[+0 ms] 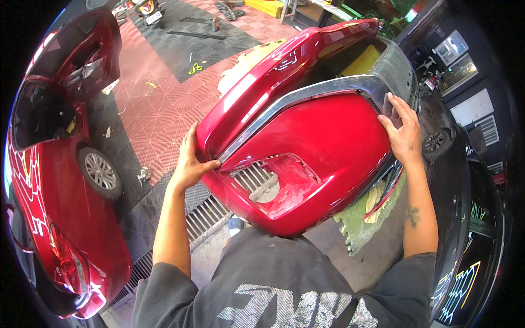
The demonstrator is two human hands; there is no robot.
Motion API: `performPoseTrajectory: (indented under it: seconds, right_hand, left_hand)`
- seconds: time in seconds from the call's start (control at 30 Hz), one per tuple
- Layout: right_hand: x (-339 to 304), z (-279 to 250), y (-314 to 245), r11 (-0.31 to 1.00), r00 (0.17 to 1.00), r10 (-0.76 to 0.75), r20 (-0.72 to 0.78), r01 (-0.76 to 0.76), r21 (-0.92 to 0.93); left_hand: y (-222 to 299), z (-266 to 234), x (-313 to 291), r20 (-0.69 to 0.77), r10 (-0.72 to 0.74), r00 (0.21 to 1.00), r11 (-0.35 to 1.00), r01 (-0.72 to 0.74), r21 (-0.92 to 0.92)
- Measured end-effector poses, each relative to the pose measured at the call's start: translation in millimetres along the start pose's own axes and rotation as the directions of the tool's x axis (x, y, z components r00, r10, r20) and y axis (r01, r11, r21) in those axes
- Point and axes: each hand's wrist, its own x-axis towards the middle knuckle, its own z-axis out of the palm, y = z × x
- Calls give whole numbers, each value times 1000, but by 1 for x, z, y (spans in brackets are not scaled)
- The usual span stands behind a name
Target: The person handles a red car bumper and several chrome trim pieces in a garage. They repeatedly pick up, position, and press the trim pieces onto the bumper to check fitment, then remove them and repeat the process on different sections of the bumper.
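Red panel [333, 145] held up in front of the chest, sloping, center of the scene. Left hand [188, 164] on its left end: thumb apart from the fingers and lying on the near face, fingers round the left edge, so that corner is pinched. Right hand [404, 131] at its right end, touching the far right corner by the dark trim [333, 83]; thumb and fingers spread; cannot tell if they pinch or just press. Near edge of panel is just beside the gray shirt [273, 268], little room there. Cutout in the panel's near left part; floor shows through it.

Open room mostly left and far left: bare red floor tiles [150, 117] between panel and red car [52, 180], which has a far-side door standing open. Floor has small scraps on it, e.g. yellow-green scrap [194, 68]. Drain grate [205, 218] runs below, near left. Green mat [358, 227] under the panel's right near edge. Black car [465, 191] along the right, gap between it and right forearm looks narrow. Panel's far edge is right against the long red part behind it; contact hard to tell.
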Motion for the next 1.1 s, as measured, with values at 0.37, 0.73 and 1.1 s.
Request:
performPoseTrajectory:
  seconds: [0.37, 0.73, 1.1]
  right_hand:
    - [10, -27, -20, 998, 999, 27, 45, -24, -51]
    - [-7, 8, 2, 986, 997, 62, 47, -54, -159]
    - [8, 16, 27, 993, 999, 40, 35, -44, 114]
  left_hand:
    - [-13, 6, -1, -15, 25, 1000, 999, -26, -38]
    - [6, 17, -2, -74, -23, 997, 990, 13, -139]
    - [0, 22, 3, -25, -49, 998, 980, 43, -194]
